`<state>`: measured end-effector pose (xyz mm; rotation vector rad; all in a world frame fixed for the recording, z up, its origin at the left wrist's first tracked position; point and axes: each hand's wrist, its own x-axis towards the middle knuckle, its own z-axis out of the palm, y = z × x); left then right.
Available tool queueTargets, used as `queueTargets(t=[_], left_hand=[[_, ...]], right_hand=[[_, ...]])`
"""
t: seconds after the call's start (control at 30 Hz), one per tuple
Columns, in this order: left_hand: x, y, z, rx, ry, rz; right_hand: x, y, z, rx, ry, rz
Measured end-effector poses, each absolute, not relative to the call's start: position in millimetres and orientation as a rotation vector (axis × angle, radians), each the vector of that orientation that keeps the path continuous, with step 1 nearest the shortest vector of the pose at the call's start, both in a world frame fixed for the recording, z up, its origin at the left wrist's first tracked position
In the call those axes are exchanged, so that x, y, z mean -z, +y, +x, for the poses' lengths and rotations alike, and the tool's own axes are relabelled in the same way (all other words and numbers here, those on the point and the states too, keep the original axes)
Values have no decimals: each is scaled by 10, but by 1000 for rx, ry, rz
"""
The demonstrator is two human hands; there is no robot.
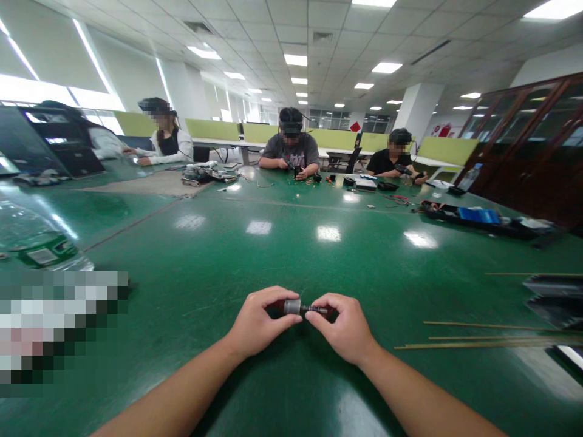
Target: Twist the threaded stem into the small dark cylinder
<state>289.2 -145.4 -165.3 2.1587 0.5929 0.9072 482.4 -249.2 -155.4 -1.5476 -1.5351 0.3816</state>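
Just above the green table, my left hand (259, 318) is closed on a short silver metal cylinder (292, 306), with its thumb below and fingers above. My right hand (341, 321) pinches a thin dark metal shaft (316, 309) that looks ridged or coiled along its length. The shaft lies level and points at the cylinder's right end. Whether the two parts touch or are joined, I cannot tell. Fingers hide the far side of both parts.
On the green table (218, 261), thin yellowish rods (473, 346) lie at right. A water bottle (40, 237) is at left above a blurred-out flat object (54, 321). Beyond is a long black casing (483, 217). Several people, one opposite (291, 149), sit at the far side handling parts.
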Motion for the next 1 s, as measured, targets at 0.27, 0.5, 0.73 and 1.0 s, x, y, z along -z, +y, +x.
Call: queueTargets(t=[0.27, 0.5, 0.73, 1.0], left_hand=[[1639, -1455, 2896, -913, 590, 2160], [1646, -1462, 2894, -911, 598, 2154], [1637, -1453, 2901, -922, 595, 2158], [1643, -1455, 2891, -918, 601, 2151]], right_hand=[[1563, -2489, 4832, -366, -1532, -1553], [1554, -2493, 4834, -365, -1528, -1558], [1561, -2490, 4834, -370, -1527, -1558], [1567, -2504, 4831, -383, -1517, -1560]])
